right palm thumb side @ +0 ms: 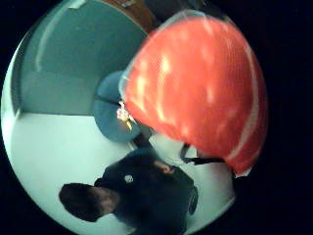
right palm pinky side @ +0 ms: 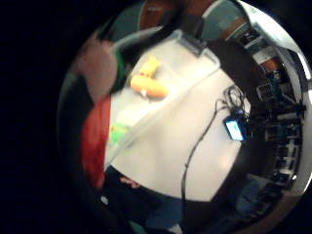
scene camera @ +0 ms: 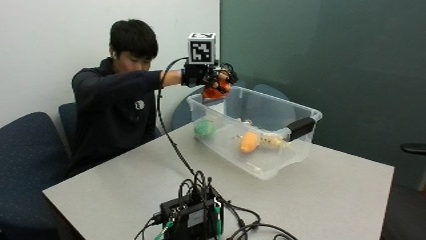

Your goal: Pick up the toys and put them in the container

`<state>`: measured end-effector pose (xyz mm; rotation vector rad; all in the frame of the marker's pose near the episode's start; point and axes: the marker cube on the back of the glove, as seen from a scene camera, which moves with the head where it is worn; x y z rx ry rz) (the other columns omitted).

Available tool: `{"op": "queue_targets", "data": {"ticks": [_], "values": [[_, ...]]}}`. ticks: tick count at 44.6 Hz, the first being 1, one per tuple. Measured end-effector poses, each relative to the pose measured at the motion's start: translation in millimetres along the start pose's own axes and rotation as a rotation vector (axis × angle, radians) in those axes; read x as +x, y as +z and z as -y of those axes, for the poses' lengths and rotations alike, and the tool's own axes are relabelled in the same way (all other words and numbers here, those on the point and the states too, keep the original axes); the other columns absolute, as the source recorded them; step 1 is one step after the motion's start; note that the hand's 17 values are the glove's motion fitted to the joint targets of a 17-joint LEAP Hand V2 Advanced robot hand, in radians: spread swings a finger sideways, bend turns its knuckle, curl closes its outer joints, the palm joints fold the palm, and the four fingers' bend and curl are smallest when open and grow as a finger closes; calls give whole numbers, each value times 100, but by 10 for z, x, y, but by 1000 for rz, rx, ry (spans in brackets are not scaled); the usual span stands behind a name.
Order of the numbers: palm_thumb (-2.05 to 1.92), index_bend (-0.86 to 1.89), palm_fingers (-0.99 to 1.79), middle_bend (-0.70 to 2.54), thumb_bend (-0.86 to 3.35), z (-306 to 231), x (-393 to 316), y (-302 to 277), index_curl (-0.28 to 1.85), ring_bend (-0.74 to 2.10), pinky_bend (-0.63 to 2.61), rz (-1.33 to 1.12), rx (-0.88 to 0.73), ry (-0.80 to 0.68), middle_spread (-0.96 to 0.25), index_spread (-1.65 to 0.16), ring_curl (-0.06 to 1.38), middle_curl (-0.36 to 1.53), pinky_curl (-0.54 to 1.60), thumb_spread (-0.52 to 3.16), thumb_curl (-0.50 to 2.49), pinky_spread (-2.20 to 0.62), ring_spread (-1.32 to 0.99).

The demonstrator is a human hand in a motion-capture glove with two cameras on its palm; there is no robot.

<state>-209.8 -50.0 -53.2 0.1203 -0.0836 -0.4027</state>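
From the outside view, the person's black-gloved right hand (scene camera: 203, 76) hangs above the near corner of the clear plastic container (scene camera: 293, 155) on the white table (scene camera: 120, 185), its fingers curled round a red-orange soft-looking toy (scene camera: 216, 91). That toy fills the thumb side palm view (right palm thumb side: 200, 88), its surface finely woven and glossy, so it likely weighs little, gives under the fingers and suits a wrap round its bulging middle. Already inside the container lie a green round toy (scene camera: 204, 128), an orange oblong toy (scene camera: 249, 142) and a pale yellow toy (scene camera: 271, 142) just beside it
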Motion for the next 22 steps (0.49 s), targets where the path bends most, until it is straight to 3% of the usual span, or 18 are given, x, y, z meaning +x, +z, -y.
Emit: {"op": "queue_targets", "data": {"ticks": [1,3,5,8,13,17,22], "values": [[65,51,3,89,20,27,-76,26,83,103,105,67,-13,37,-33,-30,66,87,63,81,81,-29,-47],[47,33,-46,65,7,17,-234,129,76,81,117,112,-16,24,-25,-26,61,78,65,91,73,-22,-37],[40,24,-52,49,2,-35,-357,245,70,64,119,100,9,-34,-19,-24,56,72,61,96,69,-16,-30],[35,14,-44,35,-1,-72,-238,255,62,47,116,133,63,-38,-13,-21,48,65,57,102,64,-10,-23],[31,13,-26,22,-3,-94,534,16,54,34,105,254,185,83,-7,-18,41,58,53,112,58,-3,-15],[31,16,-7,20,0,-388,691,132,53,36,97,134,317,28,-6,-17,40,56,49,121,54,-1,-13],[35,21,11,24,2,-444,1251,154,53,40,89,-75,446,66,-7,-17,39,56,44,131,51,1,-14]]}}
